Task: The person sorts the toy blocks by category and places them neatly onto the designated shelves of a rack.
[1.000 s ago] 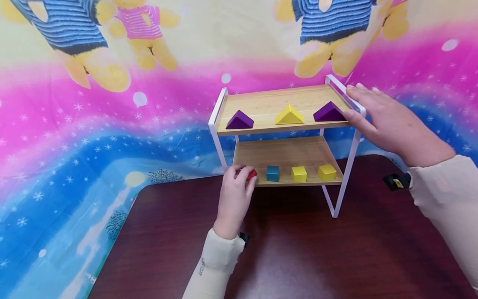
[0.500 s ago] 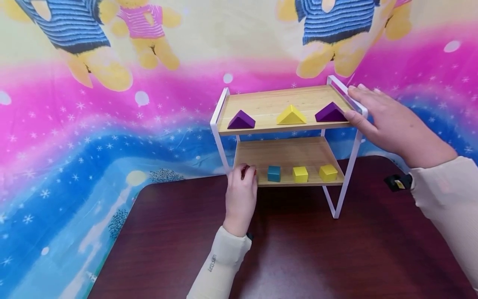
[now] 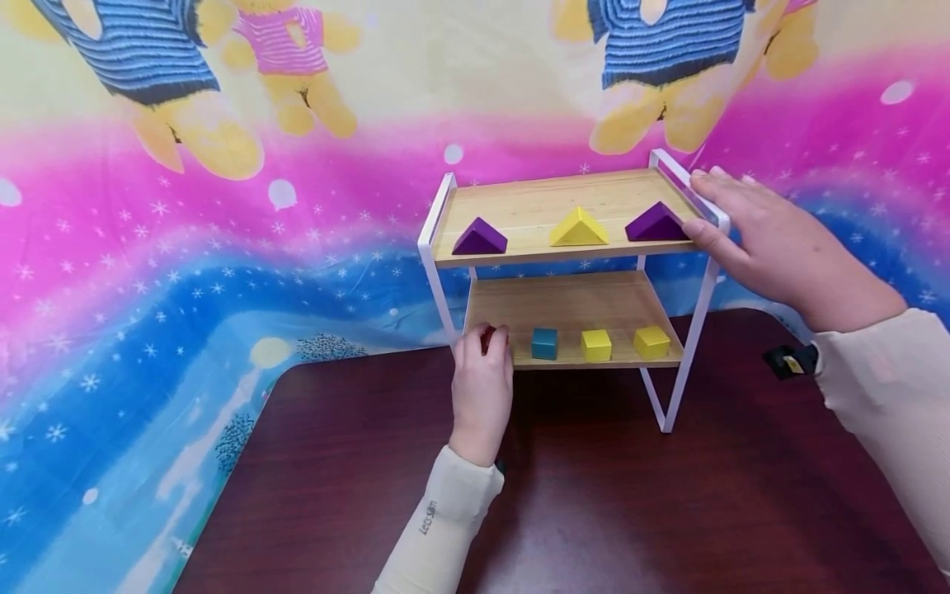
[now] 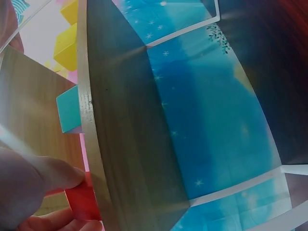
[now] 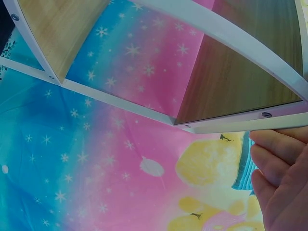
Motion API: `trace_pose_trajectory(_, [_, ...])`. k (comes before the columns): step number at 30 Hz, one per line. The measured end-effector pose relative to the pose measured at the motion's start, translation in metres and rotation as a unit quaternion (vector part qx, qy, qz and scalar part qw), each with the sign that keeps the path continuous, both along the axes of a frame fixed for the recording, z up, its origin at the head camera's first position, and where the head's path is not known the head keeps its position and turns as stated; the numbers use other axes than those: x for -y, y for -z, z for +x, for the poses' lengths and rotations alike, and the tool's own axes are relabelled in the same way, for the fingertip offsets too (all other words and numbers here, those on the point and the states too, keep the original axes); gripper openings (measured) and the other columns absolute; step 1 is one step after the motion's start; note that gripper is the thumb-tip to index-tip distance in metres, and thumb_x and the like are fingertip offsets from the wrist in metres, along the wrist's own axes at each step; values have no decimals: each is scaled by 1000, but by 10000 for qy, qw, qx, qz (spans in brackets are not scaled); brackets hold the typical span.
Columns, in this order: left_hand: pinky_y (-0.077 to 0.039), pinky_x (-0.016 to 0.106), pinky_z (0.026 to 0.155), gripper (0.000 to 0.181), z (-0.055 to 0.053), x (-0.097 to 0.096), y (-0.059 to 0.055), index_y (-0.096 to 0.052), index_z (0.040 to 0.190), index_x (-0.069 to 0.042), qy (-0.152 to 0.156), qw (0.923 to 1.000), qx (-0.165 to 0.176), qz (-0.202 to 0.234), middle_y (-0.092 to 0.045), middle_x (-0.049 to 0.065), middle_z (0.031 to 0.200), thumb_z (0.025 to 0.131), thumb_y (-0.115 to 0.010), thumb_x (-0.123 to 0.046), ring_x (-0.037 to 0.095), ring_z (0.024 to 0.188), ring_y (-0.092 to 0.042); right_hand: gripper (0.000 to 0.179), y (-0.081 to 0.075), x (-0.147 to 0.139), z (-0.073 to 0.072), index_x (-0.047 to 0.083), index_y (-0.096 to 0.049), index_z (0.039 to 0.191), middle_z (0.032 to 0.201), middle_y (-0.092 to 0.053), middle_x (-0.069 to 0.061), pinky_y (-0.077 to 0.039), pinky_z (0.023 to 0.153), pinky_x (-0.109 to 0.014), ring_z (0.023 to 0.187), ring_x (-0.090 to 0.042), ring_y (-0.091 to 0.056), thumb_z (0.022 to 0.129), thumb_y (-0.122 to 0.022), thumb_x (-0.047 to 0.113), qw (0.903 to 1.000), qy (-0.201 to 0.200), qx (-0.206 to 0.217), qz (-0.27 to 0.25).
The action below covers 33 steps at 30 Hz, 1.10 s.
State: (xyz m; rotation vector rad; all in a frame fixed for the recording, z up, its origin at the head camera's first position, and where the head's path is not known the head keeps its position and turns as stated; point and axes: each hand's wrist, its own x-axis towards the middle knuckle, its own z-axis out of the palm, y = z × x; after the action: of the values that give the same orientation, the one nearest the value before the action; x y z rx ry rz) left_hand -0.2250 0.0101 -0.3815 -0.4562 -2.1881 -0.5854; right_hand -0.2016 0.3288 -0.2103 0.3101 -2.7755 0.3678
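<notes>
At the left front of the lower shelf board (image 3: 564,301), my left hand (image 3: 481,396) pinches a red block (image 4: 83,199) between thumb and fingers. In the head view those fingers hide most of it. A teal cube (image 3: 544,344) stands just to its right. Farther along the same edge sit two yellow cubes (image 3: 596,346). My right hand (image 3: 794,247) rests with straight fingers against the right white side frame (image 3: 693,194) of the two-tier shelf, its thumb by the upper front corner. In the right wrist view the fingers (image 5: 276,144) lie along that frame.
On the upper board (image 3: 549,194) stand two purple triangular blocks (image 3: 480,238) with a yellow triangular block (image 3: 579,228) between them. The shelf stands on a dark red-brown table (image 3: 594,511). Behind hangs a colourful cloth (image 3: 356,214) printed with bears.
My left hand has shifted slightly right with its fingers around the red block at the lower board's left front. My right hand stays at the frame.
</notes>
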Motion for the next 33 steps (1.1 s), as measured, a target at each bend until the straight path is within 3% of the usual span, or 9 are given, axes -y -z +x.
trace_pose_trajectory(11, [-59,35,86,24,1,1,4,-70,116,-5,-43,9999,152,6,-59,15,120,92,-74,-8,29,111,-56,68,1,0,-3,18,-12,164,167,-11,-20,-24,104,-79,152,-47,-9,107,-42,44,10000,-18,7,1])
trace_pose_trajectory(21, [-58,35,89,23,2,3,5,-71,113,-4,-2,10000,88,-11,-60,14,119,91,-76,-10,29,109,-57,68,2,0,-5,17,-13,164,167,-12,-20,-26,103,-80,152,-47,-9,107,-42,43,10000,-27,-48,3])
trace_pose_trajectory(33, [-59,36,86,26,13,11,0,-72,108,-3,243,9996,154,-48,-63,16,116,86,-81,-12,29,106,-60,69,4,-7,-3,17,-12,164,168,-9,-21,-20,107,-79,153,-46,-5,108,-42,43,10000,50,-6,-8])
